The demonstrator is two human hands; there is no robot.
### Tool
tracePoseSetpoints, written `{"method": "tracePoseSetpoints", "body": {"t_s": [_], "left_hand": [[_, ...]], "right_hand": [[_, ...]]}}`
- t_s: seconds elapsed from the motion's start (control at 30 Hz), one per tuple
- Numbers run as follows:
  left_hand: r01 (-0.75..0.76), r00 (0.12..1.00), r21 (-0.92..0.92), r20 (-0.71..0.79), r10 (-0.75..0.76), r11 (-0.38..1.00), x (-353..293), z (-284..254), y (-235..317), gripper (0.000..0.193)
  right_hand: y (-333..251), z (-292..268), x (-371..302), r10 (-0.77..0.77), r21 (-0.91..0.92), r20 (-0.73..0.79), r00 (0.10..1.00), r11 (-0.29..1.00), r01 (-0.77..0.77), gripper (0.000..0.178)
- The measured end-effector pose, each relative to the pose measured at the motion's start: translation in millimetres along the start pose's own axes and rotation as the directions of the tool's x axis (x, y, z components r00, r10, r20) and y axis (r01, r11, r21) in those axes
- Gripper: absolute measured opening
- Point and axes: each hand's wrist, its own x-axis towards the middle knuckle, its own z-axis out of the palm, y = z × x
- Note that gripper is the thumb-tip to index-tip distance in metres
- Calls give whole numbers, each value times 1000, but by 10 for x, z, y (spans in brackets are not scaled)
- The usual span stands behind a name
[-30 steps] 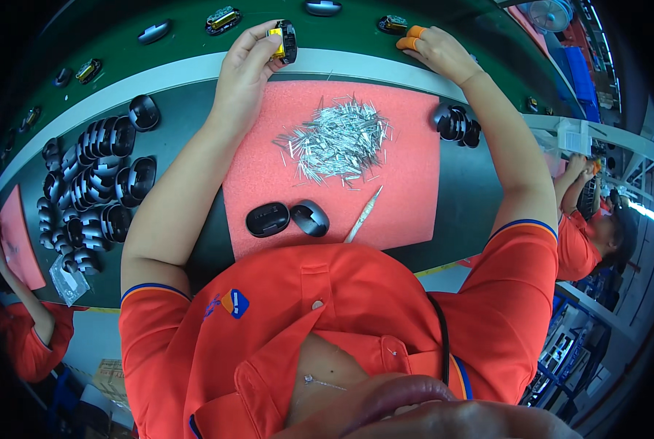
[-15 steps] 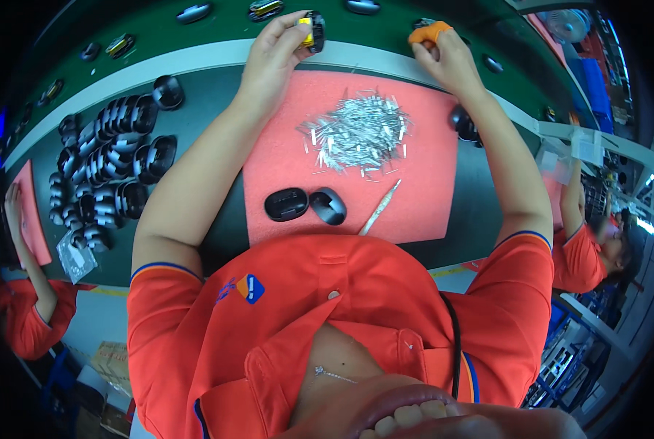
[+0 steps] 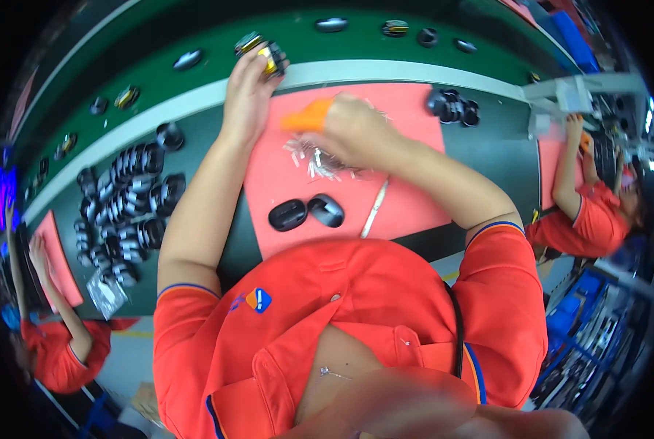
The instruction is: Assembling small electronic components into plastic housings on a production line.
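Observation:
My left hand (image 3: 245,99) is closed around a small black rounded housing with a yellow part inside (image 3: 272,62), at the pink mat's far left corner. My right hand (image 3: 360,132), wearing an orange finger cover (image 3: 307,118), is blurred over the pile of small thin silvery pieces (image 3: 319,164). Much of that pile is hidden under it, and whether its fingers hold anything does not show. Nearer me on the pink foam mat (image 3: 414,197) lie a black oval shell (image 3: 288,214), a glossy dark shell (image 3: 326,211) and a slim pale pen-like tool (image 3: 375,208).
Rows of black shells (image 3: 129,190) crowd the table's left side, with a clear plastic bag (image 3: 107,293) below. More dark shells (image 3: 455,107) stand right of the mat. Beyond the white rail, a green belt (image 3: 224,69) carries spaced parts. People sit on both sides.
My right hand has come back from the belt at the far right to the pile on the mat. My left hand still holds the black housing. Parts on the belt have shifted.

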Motion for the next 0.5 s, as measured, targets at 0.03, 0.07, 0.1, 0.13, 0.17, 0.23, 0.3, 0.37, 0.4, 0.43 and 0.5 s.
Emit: {"method": "tracePoseSetpoints", "body": {"t_s": [0.03, 0.07, 0.1, 0.13, 0.17, 0.23, 0.3, 0.37, 0.4, 0.43, 0.5], "left_hand": [[-1, 1000, 47, -2, 1, 999, -33, 24, 34, 29], [-3, 1000, 95, -6, 3, 995, -61, 54, 59, 29], [-2, 1000, 125, -24, 5, 992, -69, 56, 58, 30], [-7, 1000, 137, -12, 8, 991, -60, 57, 45, 31], [-7, 1000, 150, 4, 6, 989, -47, 87, 28, 31], [-3, 999, 170, 46, -5, 985, -34, 171, 35, 31], [12, 1000, 194, 8, -14, 981, 4, 161, 9, 31], [-4, 1000, 214, 19, 0, 977, -1, 169, 22, 31], [5, 1000, 196, 4, -6, 981, -1, 189, -1, 31], [7, 1000, 186, -31, -1, 983, -29, 154, 29, 32], [16, 999, 174, -54, -6, 985, -105, 122, 102, 32]], "right_hand": [[195, -137, -130, 141, 89, -143, 980, 988, -129, 33], [434, -268, -268, 368, 257, -232, 900, 916, -309, 34], [723, -405, -411, 574, 437, -274, 772, 789, -432, 36], [1053, -576, -584, 646, 466, -381, 662, 752, -466, 42], [1519, -729, -838, 737, 422, -420, 530, 675, -605, 56], [2384, -937, -1410, 858, 412, -456, 238, 440, -798, 78], [3000, -840, -1704, 876, 406, -469, 111, 325, -854, 83], [3191, -769, -1690, 931, 308, -358, -73, 45, -950, 83], [3287, -753, -1686, 945, 300, -311, -105, -7, -954, 79], [3276, -724, -1548, 949, 306, -302, -86, 11, -952, 79], [3106, -678, -1248, 948, 211, -317, -37, 32, -977, 76]]}}
